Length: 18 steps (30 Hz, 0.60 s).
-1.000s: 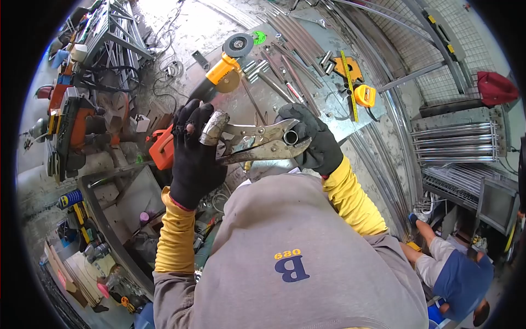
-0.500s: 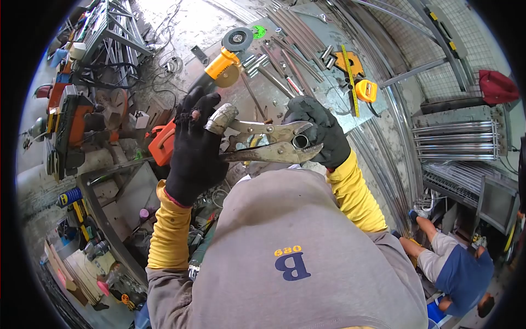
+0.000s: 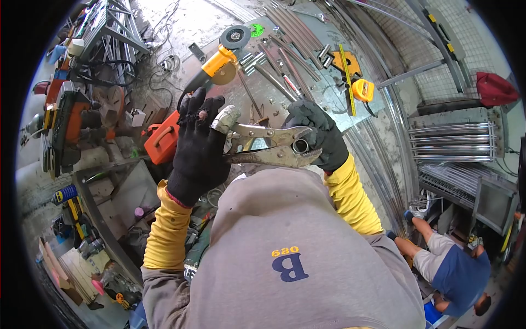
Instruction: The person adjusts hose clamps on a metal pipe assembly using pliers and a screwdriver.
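Locking pliers (image 3: pixel 274 153) lie sideways between my hands, their jaws around the end of a short metal tube (image 3: pixel 300 146). My left hand (image 3: pixel 200 145), in a black glove with a silver-wrapped thumb, is closed on the handles at the left. Black-gloved too, my right hand (image 3: pixel 318 131) is closed around the tube just behind the jaws; most of the tube is hidden in it. Beyond the hands, a yellow angle grinder (image 3: pixel 219 64) rests on the metal table (image 3: pixel 350 122).
On the table lie metal rods (image 3: pixel 296 30), a yellow tape measure (image 3: pixel 362 90) and a green disc (image 3: pixel 256 30). A red-orange case (image 3: pixel 163 140) stands left. A co-worker (image 3: pixel 457 274) bends at lower right. Chrome tubes (image 3: pixel 452 141) are stacked right.
The camera view has shifted slightly. Both hands keep their hold, and the tube end now looks tilted a little differently in the jaws.
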Tool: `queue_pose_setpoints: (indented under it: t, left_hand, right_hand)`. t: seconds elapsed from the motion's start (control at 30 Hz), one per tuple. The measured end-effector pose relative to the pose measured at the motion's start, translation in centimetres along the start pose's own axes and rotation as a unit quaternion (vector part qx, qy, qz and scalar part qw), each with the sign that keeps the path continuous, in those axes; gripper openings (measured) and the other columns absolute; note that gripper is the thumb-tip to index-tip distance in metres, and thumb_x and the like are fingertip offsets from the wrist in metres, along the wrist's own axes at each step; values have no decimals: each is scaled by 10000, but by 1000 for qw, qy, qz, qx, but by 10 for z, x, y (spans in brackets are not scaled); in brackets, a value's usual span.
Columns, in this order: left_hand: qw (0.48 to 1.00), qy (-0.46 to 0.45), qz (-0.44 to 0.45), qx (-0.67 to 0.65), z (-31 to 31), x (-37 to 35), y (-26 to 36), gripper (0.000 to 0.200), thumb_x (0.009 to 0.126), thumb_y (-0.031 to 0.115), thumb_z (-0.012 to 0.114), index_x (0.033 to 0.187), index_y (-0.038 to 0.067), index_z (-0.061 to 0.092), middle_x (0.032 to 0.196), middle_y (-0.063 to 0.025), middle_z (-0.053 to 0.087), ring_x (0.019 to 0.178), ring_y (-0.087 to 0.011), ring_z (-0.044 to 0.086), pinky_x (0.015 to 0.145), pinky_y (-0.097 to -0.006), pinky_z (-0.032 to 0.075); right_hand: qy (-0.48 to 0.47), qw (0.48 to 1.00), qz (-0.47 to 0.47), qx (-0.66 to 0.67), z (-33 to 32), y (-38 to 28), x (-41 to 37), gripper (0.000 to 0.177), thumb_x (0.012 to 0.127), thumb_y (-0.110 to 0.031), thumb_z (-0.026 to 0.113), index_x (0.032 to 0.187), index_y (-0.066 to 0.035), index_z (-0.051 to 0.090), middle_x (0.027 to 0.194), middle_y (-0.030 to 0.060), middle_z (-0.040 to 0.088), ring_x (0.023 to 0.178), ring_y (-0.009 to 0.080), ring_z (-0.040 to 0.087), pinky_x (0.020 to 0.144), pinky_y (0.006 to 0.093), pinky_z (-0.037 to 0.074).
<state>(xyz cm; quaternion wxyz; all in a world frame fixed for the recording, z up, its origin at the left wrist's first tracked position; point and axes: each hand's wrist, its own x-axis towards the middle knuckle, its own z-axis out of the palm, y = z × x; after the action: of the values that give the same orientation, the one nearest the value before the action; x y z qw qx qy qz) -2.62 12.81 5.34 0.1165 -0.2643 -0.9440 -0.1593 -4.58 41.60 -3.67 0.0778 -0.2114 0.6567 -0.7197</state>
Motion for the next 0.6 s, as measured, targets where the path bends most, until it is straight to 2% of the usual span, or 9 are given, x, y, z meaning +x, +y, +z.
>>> queue_pose_setpoints:
  t: [0.07,0.2,0.27,0.3,0.37,0.4,0.43,0.47,0.6]
  left_hand:
    - [1000,-5,-3,-8,0,-1,2,765,662,-81,658,1402,55,522,1453,-224,507,1479,-515,382,1231,-619,323]
    - [999,-18,-11,-33,2,-5,8,757,660,-77,658,1395,49,534,1397,-226,534,1405,-514,438,1193,-608,360]
    - [998,-22,-8,-50,4,-9,10,753,657,-80,658,1390,45,541,1372,-224,547,1367,-511,462,1172,-604,378]
    - [998,-28,-10,-49,7,-13,9,730,664,-48,675,1379,45,561,1351,-224,558,1325,-501,481,1145,-599,394]
    - [998,-35,-13,-52,13,-19,11,709,671,-15,692,1369,44,580,1331,-224,568,1282,-492,500,1118,-594,409]
    - [998,-38,-19,-43,15,-23,13,685,678,57,720,1351,56,596,1299,-208,550,1257,-458,502,1085,-579,409]
    - [998,-41,-25,-34,19,-27,15,666,684,129,749,1333,69,612,1268,-192,533,1232,-425,503,1052,-564,410]
    - [998,-42,-26,-40,22,-31,17,666,684,129,749,1333,69,612,1268,-192,533,1232,-425,503,1052,-564,410]
    - [998,-49,-39,-7,39,-50,20,628,690,236,749,1291,79,658,1278,-183,543,1245,-404,502,1072,-538,389]
  right_hand:
    - [26,968,107,226,4,-12,-1,774,923,-342,817,1515,28,482,1244,94,697,1152,173,661,1039,331,529]
    - [22,957,129,260,1,-12,-4,771,927,-342,810,1517,32,484,1239,91,697,1150,170,658,1037,331,531]
    - [18,920,144,364,-1,-2,-11,831,859,-276,895,1539,-31,484,1485,104,600,1258,198,632,1029,351,564]
    - [19,920,146,362,0,1,-15,831,859,-276,895,1539,-31,484,1485,104,600,1258,198,632,1029,351,564]
    - [23,977,73,198,1,5,-23,798,881,-293,878,1527,-25,493,1480,101,605,1242,193,637,1044,354,554]
    - [24,977,77,196,2,7,-27,798,881,-293,878,1527,-25,493,1480,101,605,1242,193,637,1044,354,554]
    - [45,955,115,270,3,8,-30,767,905,-292,857,1520,-14,493,1453,99,616,1235,191,637,1044,355,553]
    - [66,925,151,342,4,8,-33,736,929,-292,836,1512,-2,493,1426,97,626,1228,189,638,1044,357,553]
    - [33,954,88,286,15,12,-51,619,1007,-289,748,1483,23,504,1357,104,638,1225,186,633,1040,358,551]
